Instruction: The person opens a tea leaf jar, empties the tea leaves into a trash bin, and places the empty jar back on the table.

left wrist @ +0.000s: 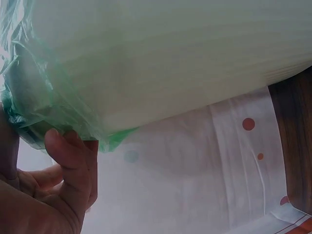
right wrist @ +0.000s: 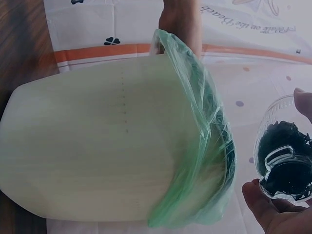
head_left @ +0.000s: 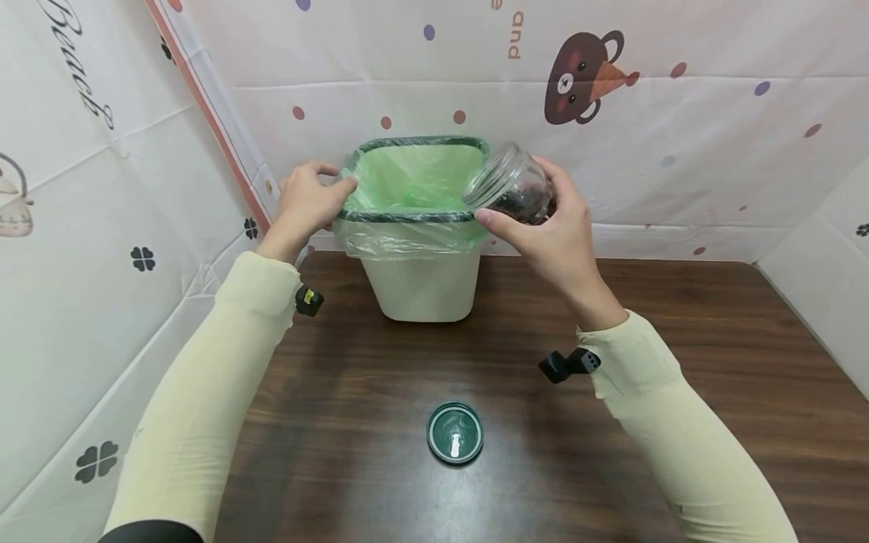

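Head cam's bright and pretty even, just soft shadows and some sheen on the wooden table (head_left: pixel 523 483), plus a white glint on the green lid (head_left: pixel 448 433). Wrist cams are way dimmer and hazy; the bin (left wrist: pixel 180 63) looks kinda smeary in the left one, maybe out of focus.

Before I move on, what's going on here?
A person's right hand grips a clear glass jar with dark bits inside, tilted toward the opening of a cream tapered bin with a translucent green plastic liner. The left hand pinches the lined rim on the left side. A round green lid lies on the brown wooden table.
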{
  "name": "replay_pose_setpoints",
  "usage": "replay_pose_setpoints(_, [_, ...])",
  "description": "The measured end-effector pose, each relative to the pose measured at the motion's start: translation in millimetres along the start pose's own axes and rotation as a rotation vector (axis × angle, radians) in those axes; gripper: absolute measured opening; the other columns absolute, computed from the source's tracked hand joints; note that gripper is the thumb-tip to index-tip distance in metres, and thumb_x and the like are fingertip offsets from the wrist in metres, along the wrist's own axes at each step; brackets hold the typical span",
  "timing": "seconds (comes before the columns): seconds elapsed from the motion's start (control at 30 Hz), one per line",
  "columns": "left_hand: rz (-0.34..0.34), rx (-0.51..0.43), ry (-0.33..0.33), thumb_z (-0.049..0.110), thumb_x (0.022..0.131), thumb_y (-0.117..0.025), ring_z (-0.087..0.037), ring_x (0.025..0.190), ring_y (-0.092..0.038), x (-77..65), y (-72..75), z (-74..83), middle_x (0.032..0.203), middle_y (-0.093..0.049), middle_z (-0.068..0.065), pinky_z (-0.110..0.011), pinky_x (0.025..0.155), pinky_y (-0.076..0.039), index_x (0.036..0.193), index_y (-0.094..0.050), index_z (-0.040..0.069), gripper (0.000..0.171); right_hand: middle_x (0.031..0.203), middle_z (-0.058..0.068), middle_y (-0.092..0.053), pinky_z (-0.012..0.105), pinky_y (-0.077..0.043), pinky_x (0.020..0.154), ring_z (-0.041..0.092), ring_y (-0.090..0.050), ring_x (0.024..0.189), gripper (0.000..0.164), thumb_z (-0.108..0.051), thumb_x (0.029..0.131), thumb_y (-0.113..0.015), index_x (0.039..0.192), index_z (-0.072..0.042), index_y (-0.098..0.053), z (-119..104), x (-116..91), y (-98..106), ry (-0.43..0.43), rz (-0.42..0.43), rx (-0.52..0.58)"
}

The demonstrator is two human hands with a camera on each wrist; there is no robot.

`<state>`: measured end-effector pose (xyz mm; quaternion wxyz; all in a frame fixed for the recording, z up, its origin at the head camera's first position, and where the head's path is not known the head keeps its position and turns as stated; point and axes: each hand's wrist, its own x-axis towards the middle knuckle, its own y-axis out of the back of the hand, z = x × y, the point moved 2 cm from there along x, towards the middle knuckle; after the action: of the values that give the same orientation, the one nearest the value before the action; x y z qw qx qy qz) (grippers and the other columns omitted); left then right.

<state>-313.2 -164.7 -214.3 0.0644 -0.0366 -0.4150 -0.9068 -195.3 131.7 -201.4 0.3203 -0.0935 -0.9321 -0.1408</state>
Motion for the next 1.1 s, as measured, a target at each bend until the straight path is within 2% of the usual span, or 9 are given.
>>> replay_pose_setpoints(0.27, [-0.015,-0.057,-0.002,0.024,0.085,-0.049,-0.016,0.064,-0.055,3.3,-0.2,-0.3,0.12,-0.053,-0.007,-0.028,0.057,-0.053,0.133,-0.051,0.014,0.049,0.116,0.006,-0.058,0.029,-0.047,0.081,0.015,-0.054,0.096,0.07,-0.021,0.066,-0.082,0.129,-0.011,-0.052,-1,3,-1,-0.018,-0.033,-0.015])
replay_pose_setpoints(0.43, [-0.026,-0.076,0.02,0.018,0.084,-0.049,-0.014,0.068,-0.056,4.0,-1.1,1.3,0.119,-0.056,-0.007,-0.027,0.056,-0.052,0.134,-0.049,0.013,0.05,0.117,0.008,-0.058,0.03,-0.048,0.081,0.015,-0.054,0.096,0.073,-0.022,0.069,-0.081,0.133,-0.011,-0.049,-2,6,0,-0.028,-0.054,-0.039])
replay_pose_setpoints(0.63, [-0.01,-0.03,0.042,0.015,0.082,-0.051,-0.013,0.066,-0.054,4.3,-2.8,3.7,0.124,-0.055,-0.005,-0.022,0.048,-0.046,0.133,-0.051,0.014,0.051,0.106,0.01,-0.059,0.026,-0.046,0.078,0.013,-0.054,0.092,0.075,-0.022,0.075,-0.077,0.139,-0.009,-0.04,-3,10,-1,-0.027,-0.066,-0.081])
replay_pose_setpoints(0.97, [0.005,0.029,0.048,0.019,0.084,-0.051,-0.017,0.087,-0.051,3.5,-3.8,7.2,0.131,-0.05,-0.004,-0.025,0.055,-0.046,0.134,-0.05,0.014,0.05,0.102,0.013,-0.059,0.023,-0.047,0.066,0.019,-0.055,0.087,0.072,-0.026,0.071,-0.078,0.133,-0.012,-0.043,-2,16,-5,-0.075,-0.071,-0.074])
replay_pose_setpoints(1.1, [0.019,0.039,0.061,0.02,0.083,-0.052,-0.017,0.098,-0.047,3.1,-3.2,7.4,0.133,-0.049,-0.003,-0.026,0.061,-0.047,0.133,-0.051,0.014,0.05,0.102,0.012,-0.058,0.023,-0.047,0.067,0.019,-0.054,0.088,0.073,-0.028,0.07,-0.079,0.132,-0.012,-0.044,-3,18,-7,-0.077,-0.078,-0.092])
